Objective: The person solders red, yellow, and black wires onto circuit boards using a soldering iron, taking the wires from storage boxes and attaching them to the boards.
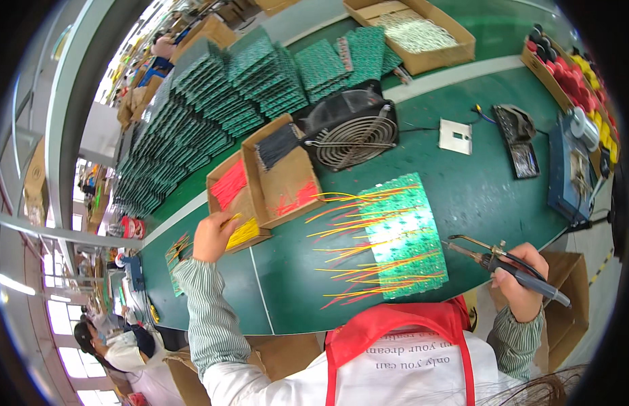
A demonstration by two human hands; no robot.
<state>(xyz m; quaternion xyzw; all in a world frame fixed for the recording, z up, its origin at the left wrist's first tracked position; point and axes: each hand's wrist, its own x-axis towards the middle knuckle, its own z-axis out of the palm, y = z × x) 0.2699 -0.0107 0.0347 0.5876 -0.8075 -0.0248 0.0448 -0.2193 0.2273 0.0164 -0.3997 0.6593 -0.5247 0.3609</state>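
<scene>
While the left hand [209, 237] dips into a cardboard box [234, 203] and pinches what seem to be thin yellow wires [244, 232], its fingertips hidden among them, the right hand [521, 281] grips a soldering iron [504, 264]. Between the hands, on the green counter [490, 196], lies a green circuit board panel [403, 237] bristling with yellow and red leads. Behind it stands a black fan [351, 128] with a wire grille.

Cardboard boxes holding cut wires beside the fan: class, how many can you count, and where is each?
2. One wire box of black and red wires sits against the fan; another wire box of red and yellow wires lies left, under the left hand. Others may be hidden.
</scene>
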